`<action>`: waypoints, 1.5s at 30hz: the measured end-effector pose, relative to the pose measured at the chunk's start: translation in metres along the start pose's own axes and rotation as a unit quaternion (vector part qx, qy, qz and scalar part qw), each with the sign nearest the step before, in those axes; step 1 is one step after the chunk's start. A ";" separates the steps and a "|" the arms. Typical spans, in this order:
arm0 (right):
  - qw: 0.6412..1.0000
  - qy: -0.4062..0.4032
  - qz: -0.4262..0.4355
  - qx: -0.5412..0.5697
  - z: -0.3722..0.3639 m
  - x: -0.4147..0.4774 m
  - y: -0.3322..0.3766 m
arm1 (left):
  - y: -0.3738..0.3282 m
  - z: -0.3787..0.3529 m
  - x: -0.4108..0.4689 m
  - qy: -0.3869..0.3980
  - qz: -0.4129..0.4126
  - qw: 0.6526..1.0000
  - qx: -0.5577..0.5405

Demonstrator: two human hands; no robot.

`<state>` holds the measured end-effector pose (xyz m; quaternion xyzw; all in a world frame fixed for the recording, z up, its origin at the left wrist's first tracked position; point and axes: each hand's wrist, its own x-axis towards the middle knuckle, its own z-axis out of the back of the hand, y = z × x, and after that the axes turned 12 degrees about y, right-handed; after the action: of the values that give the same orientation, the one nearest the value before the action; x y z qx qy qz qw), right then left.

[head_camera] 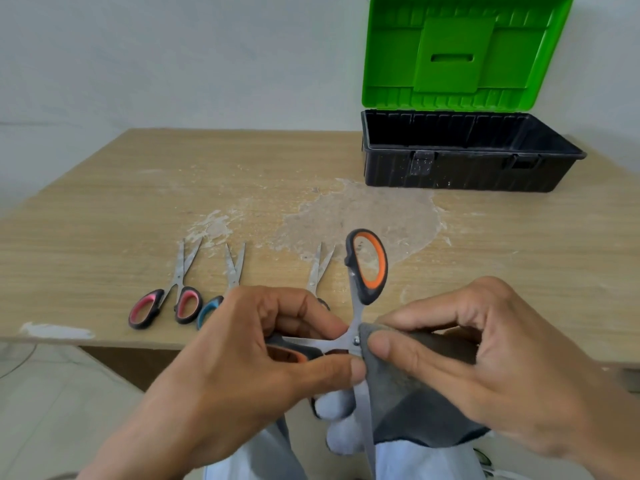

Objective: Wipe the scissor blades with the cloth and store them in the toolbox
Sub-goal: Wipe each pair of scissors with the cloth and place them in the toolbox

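Orange scissors (363,289), blades spread, held above the worktop (104,220) edge. Left hand (242,348) fingers grip one handle; right hand (485,358) fingers pinch the cloth (415,393) around a blade at the pivot. Wiping under way. Three scissors (180,289) lie unwiped by appearance; toolbox (467,168), open, shows nothing stored.
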<state>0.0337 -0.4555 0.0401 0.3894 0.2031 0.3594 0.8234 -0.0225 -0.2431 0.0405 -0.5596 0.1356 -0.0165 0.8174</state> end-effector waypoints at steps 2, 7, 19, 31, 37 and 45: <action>1.000 0.023 -0.013 0.008 0.002 -0.001 0.001 | 0.000 0.000 -0.001 0.023 0.005 1.000 -0.011; 0.994 0.085 -0.023 0.059 0.011 -0.004 0.000 | -0.006 -0.004 -0.001 0.047 0.012 0.998 -0.035; 0.999 0.029 0.024 0.014 0.010 0.021 0.008 | -0.010 0.013 -0.002 -0.026 -0.034 0.999 -0.010; 0.996 -0.029 0.079 0.034 0.023 0.021 0.019 | -0.020 0.029 -0.004 -0.051 -0.087 0.995 -0.008; 0.997 -0.009 0.077 0.000 0.021 0.023 0.026 | -0.027 0.024 -0.003 -0.049 -0.088 0.995 -0.019; 0.996 0.036 0.027 0.077 0.040 0.013 0.008 | -0.015 0.031 -0.005 -0.026 -0.066 0.997 -0.016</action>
<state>0.0633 -0.4620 0.0703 0.4440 0.2491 0.3790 0.7728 -0.0182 -0.2200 0.0661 -0.5807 0.0768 -0.0536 0.8087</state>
